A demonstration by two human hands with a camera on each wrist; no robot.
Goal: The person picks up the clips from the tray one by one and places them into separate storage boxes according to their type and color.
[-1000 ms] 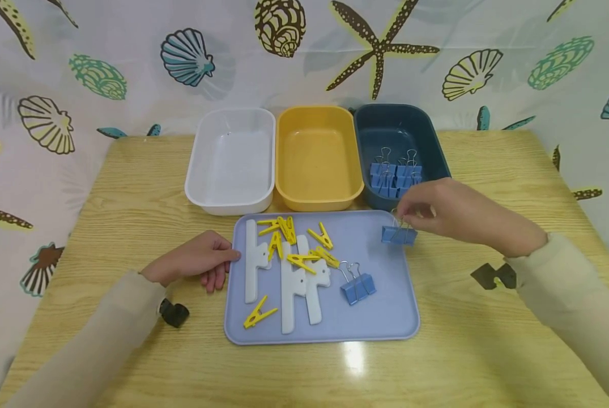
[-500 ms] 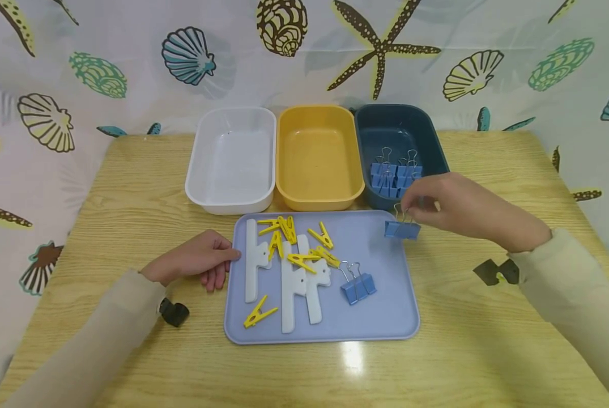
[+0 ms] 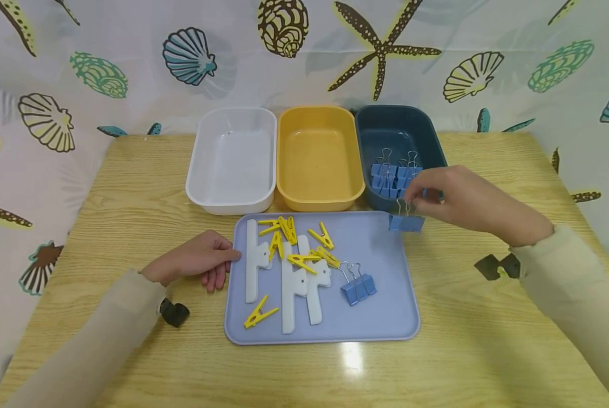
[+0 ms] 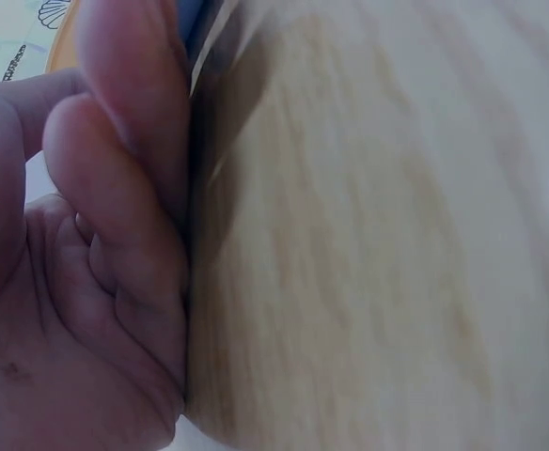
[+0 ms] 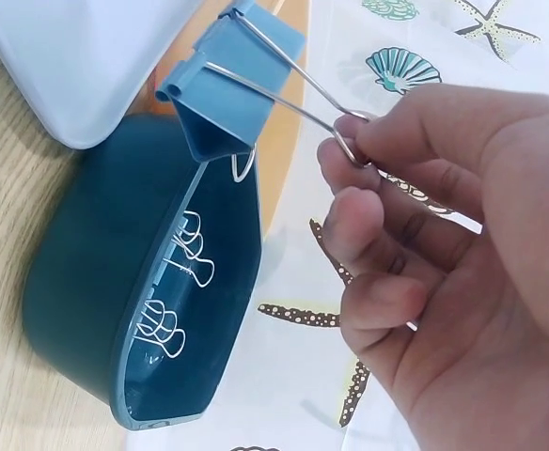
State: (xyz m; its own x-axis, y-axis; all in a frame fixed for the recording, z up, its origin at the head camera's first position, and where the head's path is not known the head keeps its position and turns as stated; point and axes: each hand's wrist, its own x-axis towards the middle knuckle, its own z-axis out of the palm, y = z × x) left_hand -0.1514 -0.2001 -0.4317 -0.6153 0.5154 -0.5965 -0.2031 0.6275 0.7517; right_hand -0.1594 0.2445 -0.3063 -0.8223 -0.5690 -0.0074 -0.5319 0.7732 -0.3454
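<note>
My right hand [image 3: 454, 195] pinches a wire handle of a blue binder clip [image 3: 405, 223] between thumb and fingertips. The clip's blue body [image 5: 242, 80] hangs beside the dark teal bin [image 5: 96, 272] in the right wrist view, and over the tray's back right corner in the head view. Several blue binder clips [image 3: 384, 180] stand inside that bin. My left hand [image 3: 202, 258] rests at the left edge of the lavender tray [image 3: 375, 328], thumb on the rim, other fingers loosely bent on the table. Another blue binder clip [image 3: 358, 289] lies on the tray.
White bag clips [image 3: 288, 300] and several yellow clothespins [image 3: 260, 313] lie on the tray's left and middle. A white bin [image 3: 230, 158] and a yellow bin [image 3: 320, 164] stand beside the teal bin, behind the tray. A patterned cloth [image 3: 131, 34] hangs behind the wooden table [image 3: 146, 187].
My right hand has moved up and slightly right with the binder clip, from the tray's right side toward the teal bin. The left hand and the tray stay in place.
</note>
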